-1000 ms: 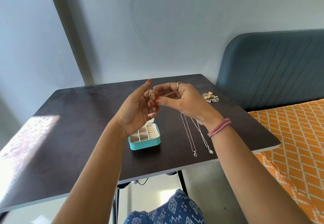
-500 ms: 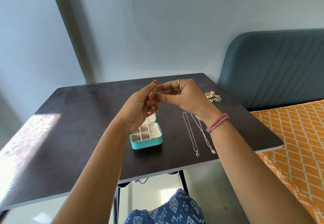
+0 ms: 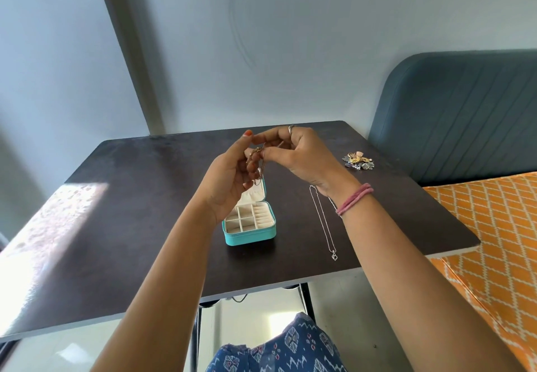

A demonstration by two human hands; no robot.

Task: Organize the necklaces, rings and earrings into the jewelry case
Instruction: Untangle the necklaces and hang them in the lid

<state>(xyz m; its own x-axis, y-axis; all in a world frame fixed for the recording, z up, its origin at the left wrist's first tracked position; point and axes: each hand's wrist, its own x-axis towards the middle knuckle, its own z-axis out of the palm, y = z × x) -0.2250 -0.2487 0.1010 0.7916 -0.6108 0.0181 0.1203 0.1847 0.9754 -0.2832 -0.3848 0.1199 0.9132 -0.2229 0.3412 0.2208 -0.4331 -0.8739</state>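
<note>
**Gold chain worked loose above open jewelry case**

While the teal jewelry case sits open on the dark table, its lid upright and its cream compartments showing nothing inside, both hands meet in the air just above it. The left hand and right hand each have fingertips pinched together on a thin gold necklace, part of which dangles toward the lid. To the right of the case a silver necklace lies stretched out, pendant nearest the person; a second chain beside it is mostly hidden by the right wrist. Farther right and back from the case rests a small pile of earrings and rings. The gold chain looks light, limp and prone to tangling; holding it near the clasp and lowering it slowly would likely serve best.
</note>
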